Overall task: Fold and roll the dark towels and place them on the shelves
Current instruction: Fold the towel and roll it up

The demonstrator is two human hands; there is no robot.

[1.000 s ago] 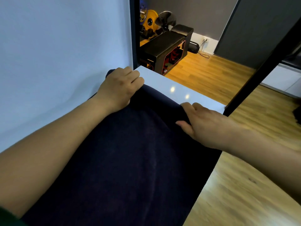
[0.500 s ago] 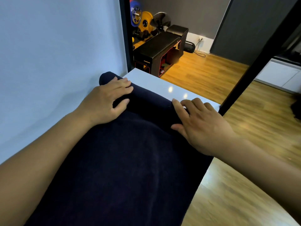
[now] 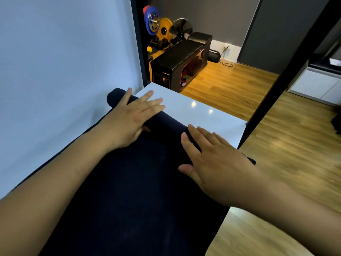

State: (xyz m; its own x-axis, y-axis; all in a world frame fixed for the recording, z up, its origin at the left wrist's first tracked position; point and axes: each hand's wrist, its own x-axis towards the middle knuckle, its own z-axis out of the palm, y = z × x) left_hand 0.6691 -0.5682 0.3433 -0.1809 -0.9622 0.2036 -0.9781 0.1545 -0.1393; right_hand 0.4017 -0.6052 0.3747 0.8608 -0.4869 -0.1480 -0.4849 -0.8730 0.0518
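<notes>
The rolled far end of the dark towel (image 3: 166,124) lies under the straight, flat fingers of the left hand (image 3: 129,119) and right hand (image 3: 214,159), on a white tabletop (image 3: 193,108) beside a wall (image 3: 64,61).

Overall: medium indoor light, cool and bluish up close, warm yellow further back.
Tabletop (image 3: 195,115): two small bright glints of glare (close together, sharp-edged) on a glossy white top.
Wall (image 3: 64,61): evenly lit, with a soft shadow beside the left hand (image 3: 132,119).
Towel (image 3: 129,191): almost black, its texture barely readable.
Floor (image 3: 304,145): streaked with motion blur on the right, glowing amber near the bench (image 3: 173,60).
Fingertips (image 3: 158,107): slightly smeared.
Edges: wide-angle bend; the black post (image 3: 289,71) leans hard.
</notes>
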